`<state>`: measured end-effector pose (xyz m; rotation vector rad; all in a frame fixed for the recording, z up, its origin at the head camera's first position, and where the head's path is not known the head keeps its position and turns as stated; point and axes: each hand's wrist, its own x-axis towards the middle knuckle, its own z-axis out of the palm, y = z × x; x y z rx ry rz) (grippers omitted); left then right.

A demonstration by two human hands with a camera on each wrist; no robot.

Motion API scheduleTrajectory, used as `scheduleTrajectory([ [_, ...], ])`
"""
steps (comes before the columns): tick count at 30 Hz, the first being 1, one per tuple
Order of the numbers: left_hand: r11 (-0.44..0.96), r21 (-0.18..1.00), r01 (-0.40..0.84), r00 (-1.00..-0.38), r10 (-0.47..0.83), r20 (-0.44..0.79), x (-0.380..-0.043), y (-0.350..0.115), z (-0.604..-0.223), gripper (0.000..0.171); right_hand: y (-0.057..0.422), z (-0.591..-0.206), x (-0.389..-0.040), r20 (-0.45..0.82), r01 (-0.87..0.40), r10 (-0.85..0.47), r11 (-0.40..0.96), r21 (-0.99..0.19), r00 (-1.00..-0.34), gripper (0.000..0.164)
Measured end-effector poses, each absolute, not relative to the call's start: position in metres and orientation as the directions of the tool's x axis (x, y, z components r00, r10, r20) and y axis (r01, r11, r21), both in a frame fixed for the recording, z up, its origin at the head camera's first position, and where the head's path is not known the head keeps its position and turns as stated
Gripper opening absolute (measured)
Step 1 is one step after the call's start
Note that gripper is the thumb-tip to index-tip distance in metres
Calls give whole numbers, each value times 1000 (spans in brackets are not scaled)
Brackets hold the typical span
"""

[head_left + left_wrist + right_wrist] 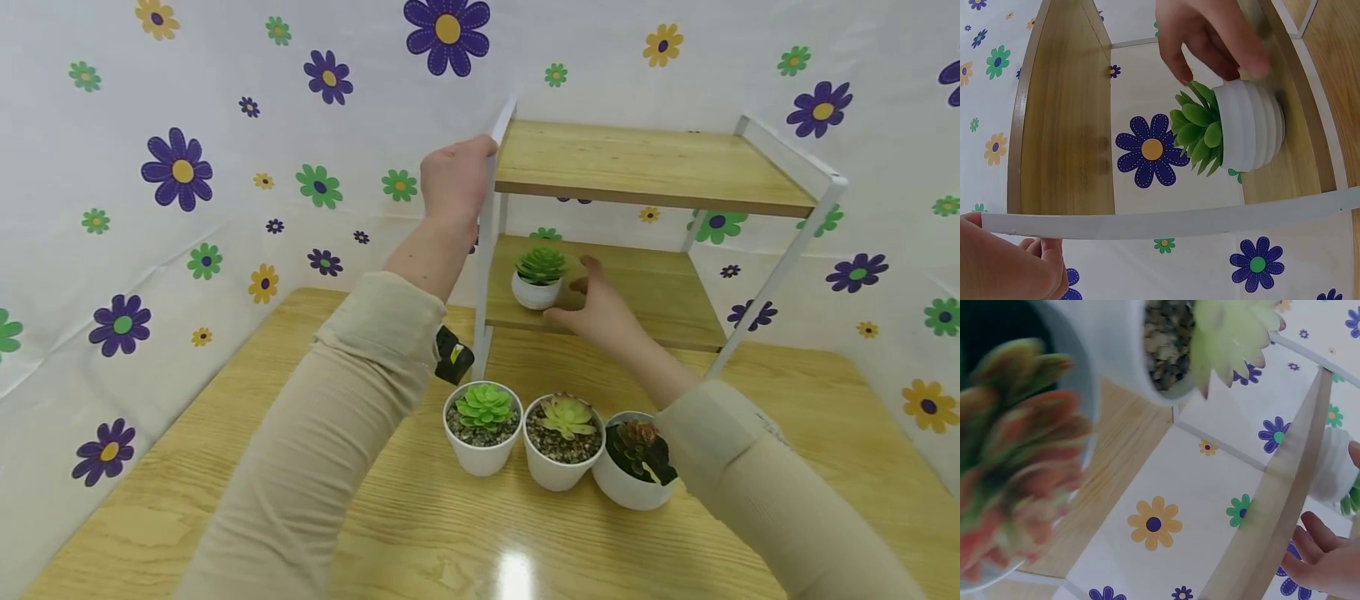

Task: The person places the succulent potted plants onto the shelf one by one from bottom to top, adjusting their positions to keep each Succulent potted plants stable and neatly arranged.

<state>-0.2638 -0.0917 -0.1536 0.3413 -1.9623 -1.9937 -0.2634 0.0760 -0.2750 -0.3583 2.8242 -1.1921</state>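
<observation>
Potted green succulent (537,279) upright on the lower shelf (667,287), near its left end.
Just to its right, the right hand (600,315) has thumb and fingers parted around one side of the white pot, not grasping it; whether a fingertip touches, I cannot tell. The left hand (456,177) is clenched round the white frame (485,275) near the top. In front, three other potted succulents (562,446) stand in a row on the wooden table (420,533).
</observation>
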Motion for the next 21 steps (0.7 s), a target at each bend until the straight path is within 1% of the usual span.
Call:
scheduleTrajectory([
  [7,-17,998,66,-929,-365,56,-265,-91,-154,37,109,-278,-230,131,-267,-245,685,-678,-961,74],
  [10,-15,997,71,-933,-355,61,-265,-91,-154,37,126,-285,-217,145,-289,-263,673,-681,-954,67],
  [17,1,998,65,-935,-350,61,-266,-91,-153,38,160,-304,-191,197,-325,-264,652,-685,-944,59],
  [19,3,998,58,-935,-350,55,-266,-91,-152,37,169,-311,-186,193,-325,-267,662,-675,-944,58],
  [21,4,999,50,-935,-351,48,-266,-92,-152,36,176,-320,-181,179,-326,-282,668,-669,-943,62],
])
